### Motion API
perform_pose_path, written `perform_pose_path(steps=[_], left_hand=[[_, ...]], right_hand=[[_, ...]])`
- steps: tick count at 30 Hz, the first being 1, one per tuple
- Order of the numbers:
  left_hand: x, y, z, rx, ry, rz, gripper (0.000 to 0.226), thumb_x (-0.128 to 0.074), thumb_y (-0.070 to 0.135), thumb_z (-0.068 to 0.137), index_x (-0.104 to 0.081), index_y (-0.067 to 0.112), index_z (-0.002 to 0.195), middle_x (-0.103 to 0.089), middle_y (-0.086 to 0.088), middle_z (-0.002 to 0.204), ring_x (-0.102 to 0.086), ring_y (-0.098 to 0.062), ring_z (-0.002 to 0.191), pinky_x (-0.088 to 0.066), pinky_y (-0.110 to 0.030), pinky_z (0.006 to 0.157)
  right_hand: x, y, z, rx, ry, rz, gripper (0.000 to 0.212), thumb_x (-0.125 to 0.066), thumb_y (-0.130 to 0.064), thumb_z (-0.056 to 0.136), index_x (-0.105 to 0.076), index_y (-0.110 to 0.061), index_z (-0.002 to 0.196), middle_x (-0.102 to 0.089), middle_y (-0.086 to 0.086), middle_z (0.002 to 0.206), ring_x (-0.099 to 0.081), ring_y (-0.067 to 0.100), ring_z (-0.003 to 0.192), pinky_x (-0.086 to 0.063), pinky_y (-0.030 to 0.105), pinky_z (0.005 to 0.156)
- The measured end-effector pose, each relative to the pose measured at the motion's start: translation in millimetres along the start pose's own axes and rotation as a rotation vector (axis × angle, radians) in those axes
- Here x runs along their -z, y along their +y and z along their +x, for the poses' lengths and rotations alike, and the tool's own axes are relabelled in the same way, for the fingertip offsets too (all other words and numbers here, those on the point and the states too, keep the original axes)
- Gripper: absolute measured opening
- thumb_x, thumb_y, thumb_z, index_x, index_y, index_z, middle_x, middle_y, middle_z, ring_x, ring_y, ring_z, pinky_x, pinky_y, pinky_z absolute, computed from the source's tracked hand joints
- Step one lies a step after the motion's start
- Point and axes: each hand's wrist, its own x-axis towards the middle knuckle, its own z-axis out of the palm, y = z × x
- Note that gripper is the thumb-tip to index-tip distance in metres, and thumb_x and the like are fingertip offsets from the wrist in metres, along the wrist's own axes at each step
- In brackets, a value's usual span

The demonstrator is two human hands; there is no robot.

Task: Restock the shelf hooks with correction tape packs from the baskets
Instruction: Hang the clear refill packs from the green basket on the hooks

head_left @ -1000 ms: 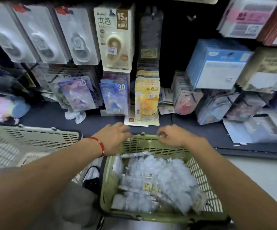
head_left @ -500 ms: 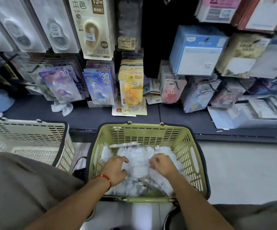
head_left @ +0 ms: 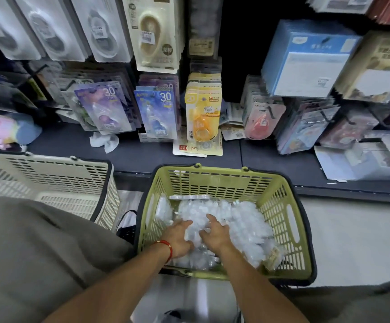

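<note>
A green basket (head_left: 282, 206) on the floor holds a heap of clear plastic correction tape packs (head_left: 243, 220). Both my hands are down inside it. My left hand (head_left: 177, 236), with a red cord at the wrist, and my right hand (head_left: 215, 234) lie side by side, fingers curled round one bundle of packs (head_left: 195, 227) between them. Above, hanging packs fill the shelf hooks: purple and blue "30" packs (head_left: 159, 110), yellow packs (head_left: 203, 113) and white ones (head_left: 100, 31).
A beige basket (head_left: 49, 180) stands to the left of the green one. A dark shelf ledge (head_left: 142, 157) runs behind both baskets, with a crumpled wrapper and loose cards on it. Boxes (head_left: 306, 59) crowd the right shelf. My knee (head_left: 26, 252) fills the lower left.
My hands left the basket's far rim, dropped into the pile of packs and moved together around a bundle. The view tilted down and the basket now sits nearer me.
</note>
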Motion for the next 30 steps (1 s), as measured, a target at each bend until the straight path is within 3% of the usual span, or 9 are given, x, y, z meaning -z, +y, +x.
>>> perform_pose_path(steps=[2,4,6,10,14,20,24,27,30], left_hand=[[3,1,12,0.028,-0.065,-0.036,0.079,-0.066,0.035,0.100,-0.023,0.022,0.165,-0.016,-0.006,0.173,-0.025,-0.025,0.157,-0.027,-0.032,0.124],[4,6,20,0.059,-0.068,-0.037,0.077,-0.069,0.046,0.096,-0.035,0.017,0.158,-0.036,-0.009,0.164,-0.041,-0.029,0.148,-0.038,-0.032,0.114],[1,9,26,0.071,0.042,0.051,0.056,-0.071,0.035,0.096,-0.047,0.018,0.144,-0.054,-0.011,0.146,-0.058,-0.031,0.128,-0.051,-0.037,0.104],[-5,9,28,0.089,0.212,0.077,0.055,-0.049,-0.006,0.096,-0.048,0.017,0.146,-0.065,-0.017,0.130,-0.065,-0.034,0.115,-0.057,-0.043,0.095],[-8,12,21,0.134,0.305,-0.199,0.048,-0.055,0.006,0.097,-0.054,0.018,0.144,-0.069,-0.014,0.114,-0.067,-0.032,0.095,-0.054,-0.033,0.077],[-12,18,12,0.161,0.300,-0.565,0.037,-0.062,0.007,0.094,-0.064,0.022,0.129,-0.070,0.000,0.087,-0.063,-0.016,0.069,-0.050,-0.022,0.060],[-6,20,11,0.186,0.250,-0.721,0.029,-0.066,0.006,0.093,-0.066,0.024,0.116,-0.074,-0.005,0.102,-0.070,-0.027,0.097,-0.056,-0.034,0.085],[-5,26,10,0.189,0.210,-0.860,0.049,-0.067,0.002,0.093,-0.059,0.019,0.138,-0.069,-0.001,0.121,-0.065,-0.024,0.109,-0.049,-0.030,0.090],[-7,33,9,0.217,0.184,-0.996,0.051,-0.065,0.000,0.093,-0.057,0.015,0.141,-0.073,-0.001,0.102,-0.070,-0.019,0.082,-0.053,-0.023,0.057]], right_hand=[[1,6,1,-0.004,-0.024,0.258,0.061,-0.061,0.002,0.097,-0.049,-0.018,0.154,-0.065,0.011,0.135,-0.058,0.028,0.130,-0.053,0.039,0.106],[9,8,-1,0.037,-0.134,0.457,0.058,-0.057,0.018,0.093,-0.059,-0.009,0.144,-0.072,0.008,0.122,-0.068,0.021,0.111,-0.059,0.025,0.084],[22,5,-3,0.124,-0.179,0.439,0.047,-0.056,0.017,0.095,-0.065,-0.006,0.135,-0.075,0.010,0.119,-0.070,0.015,0.104,-0.054,0.014,0.078],[56,14,13,0.182,0.289,-0.214,0.046,-0.064,-0.017,0.100,-0.059,-0.020,0.145,-0.058,0.008,0.148,-0.053,0.025,0.138,-0.045,0.036,0.112],[85,63,17,-0.101,0.127,-0.532,0.084,-0.059,-0.050,0.101,-0.010,-0.033,0.166,-0.005,0.008,0.175,-0.009,0.035,0.160,-0.015,0.049,0.127],[91,68,25,-0.100,0.232,-0.520,0.072,-0.061,-0.040,0.101,-0.025,-0.023,0.161,-0.037,0.009,0.163,-0.036,0.035,0.147,-0.031,0.049,0.119],[109,64,16,-0.049,0.376,-0.490,0.041,-0.053,-0.028,0.106,-0.046,-0.009,0.142,-0.068,0.014,0.118,-0.067,0.032,0.109,-0.054,0.045,0.098],[128,65,4,0.002,0.328,-0.275,0.037,-0.059,-0.016,0.102,-0.055,-0.012,0.138,-0.071,0.013,0.109,-0.068,0.031,0.094,-0.054,0.037,0.078],[136,61,-9,0.098,0.324,-0.171,0.028,-0.060,-0.008,0.099,-0.065,-0.018,0.125,-0.071,0.007,0.096,-0.064,0.021,0.076,-0.044,0.028,0.062]])
